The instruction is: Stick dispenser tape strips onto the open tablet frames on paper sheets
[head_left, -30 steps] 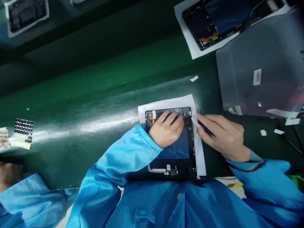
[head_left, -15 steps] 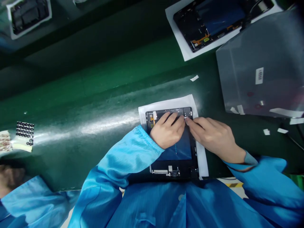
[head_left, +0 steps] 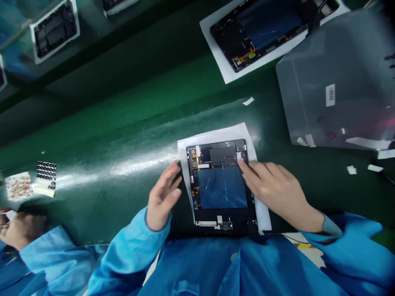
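An opened tablet (head_left: 224, 185) lies on a white sheet (head_left: 264, 213) in front of me. Its inner side faces up, with a blue panel, orange flex cables and a small circuit board near the bottom. My left hand (head_left: 163, 197) is off the tablet to its left, fingers apart and holding nothing. At the tablet's upper right edge, the fingertips of my right hand (head_left: 274, 185) touch a small piece of white tape (head_left: 239, 156). The other fingers are bent in; whether anything sits between them is hidden. Another white tape strip (head_left: 203, 166) lies above the blue panel.
A second opened tablet (head_left: 268, 24) lies on its own sheet at the back. To the right is a grey plastic-covered panel (head_left: 308, 90) with a label. White scraps (head_left: 352, 169) lie nearby. At left are a black-dotted sheet (head_left: 46, 170) and a co-worker's hand (head_left: 23, 230).
My left hand has lifted off the tablet and moved left, its fingers spreading. My right hand stays at the upper right edge, where white tape now shows. The view has shifted slightly.
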`<state>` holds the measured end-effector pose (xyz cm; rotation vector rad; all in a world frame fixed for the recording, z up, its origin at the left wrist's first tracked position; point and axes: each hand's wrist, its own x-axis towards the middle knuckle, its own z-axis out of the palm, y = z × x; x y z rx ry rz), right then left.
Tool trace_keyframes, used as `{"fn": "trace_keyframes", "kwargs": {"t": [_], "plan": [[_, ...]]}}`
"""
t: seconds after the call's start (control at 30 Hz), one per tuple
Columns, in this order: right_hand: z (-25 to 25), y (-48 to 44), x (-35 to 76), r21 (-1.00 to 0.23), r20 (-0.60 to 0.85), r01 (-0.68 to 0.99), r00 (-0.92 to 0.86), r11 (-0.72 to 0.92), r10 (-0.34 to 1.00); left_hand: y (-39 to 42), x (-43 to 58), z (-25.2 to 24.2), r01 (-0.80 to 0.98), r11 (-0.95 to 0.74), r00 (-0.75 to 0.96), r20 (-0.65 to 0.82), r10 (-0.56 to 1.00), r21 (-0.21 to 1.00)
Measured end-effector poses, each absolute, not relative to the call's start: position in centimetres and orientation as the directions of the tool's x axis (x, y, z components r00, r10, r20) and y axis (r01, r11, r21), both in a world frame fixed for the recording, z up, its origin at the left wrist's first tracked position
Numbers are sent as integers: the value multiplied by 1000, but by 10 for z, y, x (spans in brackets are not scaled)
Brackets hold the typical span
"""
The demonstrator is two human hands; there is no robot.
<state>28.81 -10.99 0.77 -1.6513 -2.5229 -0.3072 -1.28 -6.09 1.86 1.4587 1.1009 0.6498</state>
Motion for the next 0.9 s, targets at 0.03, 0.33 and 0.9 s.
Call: {"fn": "trace_keyframes", "kwargs": {"t": [0.03,0.33,0.9], "plan": [[6,-111,290,95,211,914,-406,394,889,-65,-23,27,147,256,383,-294,876,955],[15,-103,293,-9,336,882,-440,470,832,-35,17,28,198,502,279,-540,794,842],[-50,-136,331,-389,330,840,-255,378,909,87,-65,90,928,67,-63,-24,998,367]]}}
